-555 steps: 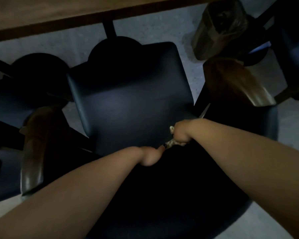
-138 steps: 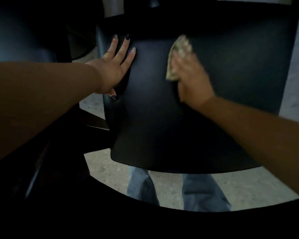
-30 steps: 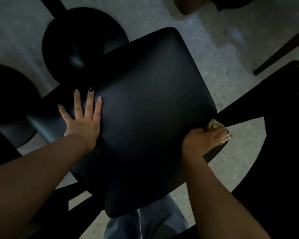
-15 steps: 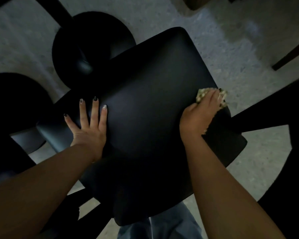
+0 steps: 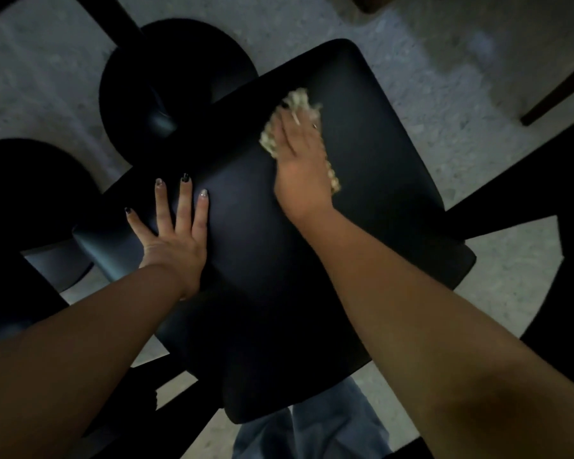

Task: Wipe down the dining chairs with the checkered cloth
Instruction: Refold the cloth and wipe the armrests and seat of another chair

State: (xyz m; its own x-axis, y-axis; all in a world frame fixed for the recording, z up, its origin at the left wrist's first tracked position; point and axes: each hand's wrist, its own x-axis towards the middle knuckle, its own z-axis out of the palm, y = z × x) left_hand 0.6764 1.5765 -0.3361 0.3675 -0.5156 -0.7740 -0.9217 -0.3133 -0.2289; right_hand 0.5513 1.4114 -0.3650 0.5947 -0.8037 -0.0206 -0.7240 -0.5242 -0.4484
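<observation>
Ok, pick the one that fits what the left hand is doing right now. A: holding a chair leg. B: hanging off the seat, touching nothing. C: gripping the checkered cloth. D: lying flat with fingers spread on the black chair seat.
D: the left hand lies flat, fingers spread, on the black chair seat, while the right hand presses the checkered cloth onto it.

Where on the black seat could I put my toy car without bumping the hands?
The seat is bare between the left hand and the right hand, and along its near edge by the jeans. It's crowded at the far end, where the cloth is.
</observation>
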